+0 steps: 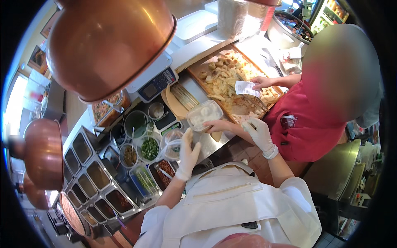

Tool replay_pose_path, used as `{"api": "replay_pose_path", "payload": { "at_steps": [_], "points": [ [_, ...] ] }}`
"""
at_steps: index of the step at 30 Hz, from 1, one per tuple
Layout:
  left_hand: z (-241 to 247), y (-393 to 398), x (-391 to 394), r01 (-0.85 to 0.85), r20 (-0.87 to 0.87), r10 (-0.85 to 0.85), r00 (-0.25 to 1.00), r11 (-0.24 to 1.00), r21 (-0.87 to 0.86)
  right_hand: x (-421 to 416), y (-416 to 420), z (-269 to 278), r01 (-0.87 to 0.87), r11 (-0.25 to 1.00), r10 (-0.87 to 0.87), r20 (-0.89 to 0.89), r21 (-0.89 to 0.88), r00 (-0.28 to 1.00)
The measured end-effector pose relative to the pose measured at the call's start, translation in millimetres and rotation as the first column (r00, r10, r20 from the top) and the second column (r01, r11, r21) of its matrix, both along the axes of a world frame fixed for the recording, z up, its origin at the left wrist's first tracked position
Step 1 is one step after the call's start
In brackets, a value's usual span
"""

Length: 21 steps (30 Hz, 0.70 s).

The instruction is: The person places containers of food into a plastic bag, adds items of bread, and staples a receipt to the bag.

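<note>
My left hand (189, 158), in a pale glove, is raised over the counter with its thumb apart from the fingers. Close beside it stands a clear plastic container (174, 145) wrapped in a thin bag; whether they touch is unclear. Gloved too, my right hand (260, 136) hovers near a co-worker's forearm with curled fingers; a small dark spot shows there, and I cannot tell what it is. The co-worker's hand (214, 125) holds a clear plastic tub (204, 115) of pale food just beyond my left hand. Their other hand (263, 83) holds a printed paper slip (246, 88).
A wooden-edged tray (214, 59) of cut flatbread and small round buns lies ahead. A digital scale (156, 83), a tub of chopped green onions (149, 148) and steel food pans (98, 175) are leftward. Copper lamp shades (108, 46) hang low. The co-worker (310, 124) stands close at right.
</note>
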<state>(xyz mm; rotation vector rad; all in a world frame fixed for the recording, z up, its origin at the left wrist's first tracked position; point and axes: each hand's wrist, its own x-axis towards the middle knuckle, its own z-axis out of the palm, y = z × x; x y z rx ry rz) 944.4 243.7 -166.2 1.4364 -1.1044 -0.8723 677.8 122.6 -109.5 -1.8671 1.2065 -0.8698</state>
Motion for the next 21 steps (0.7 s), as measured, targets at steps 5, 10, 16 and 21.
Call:
{"api": "replay_pose_path", "payload": {
  "at_steps": [5, 10, 16, 21],
  "points": [
    [-119, -56, -4, -0.218, -0.474, 0.21, 0.855, 0.975, 0.038, -32, 24, 4, -0.073, 0.997, 0.075, 0.056, -0.024, 0.996],
    [-116, -109, 2, -0.543, -0.436, 0.539, 0.721, 0.83, 0.13, -93, 56, 2, -0.194, 0.934, 0.148, 0.169, 0.299, 0.974],
    [-125, -125, 35, -0.761, -0.015, 0.768, 0.641, 0.638, 0.117, -146, 78, -8, -0.321, 0.858, 0.294, 0.128, 0.401, 0.947],
    [-119, -143, 57, -0.723, -0.05, 0.761, 0.647, 0.632, 0.279, -140, 78, -5, -0.456, 0.823, 0.418, 0.184, 0.339, 0.89]
  ]
}}
